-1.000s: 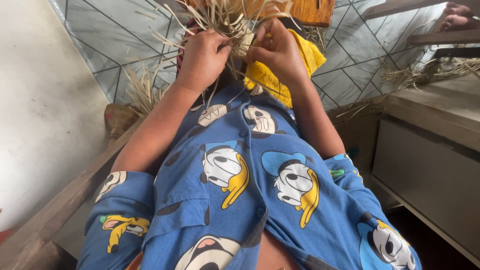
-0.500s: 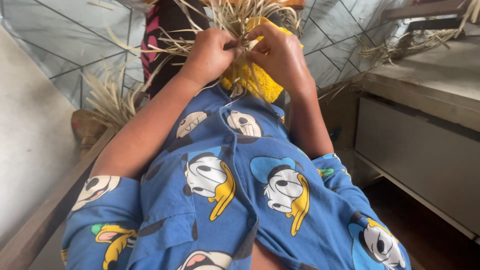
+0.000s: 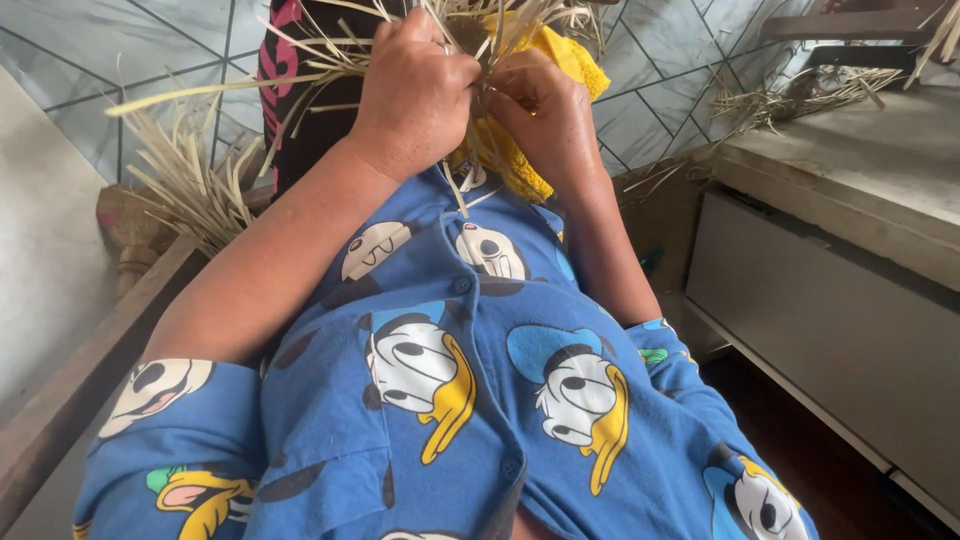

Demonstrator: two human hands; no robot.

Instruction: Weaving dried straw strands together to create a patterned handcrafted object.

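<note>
Gripping, seemingly, straw bundle point(image 3: 470, 30) between hands point(image 3: 480, 100)

A grey bench top point(image 3: 860, 190) bears loose dry straw point(image 3: 800, 95), before tiled wall point(image 3: 110, 70).

1. The bundle of dry straw strips point(image 3: 470, 40) sits bunched between my two grips, up at the top of view, above my chest.
2. Its strands are pale tan, thin and flat, fanning out stiffly to the left and upward from the gathered middle.
3. One long strip point(image 3: 215, 88) juts leftward, nearly level.
4. A single thin strand point(image 3: 452, 190) hangs down from the bunch onto my shirt front.
5. The knotted centre is hidden behind my fingers.
</note>
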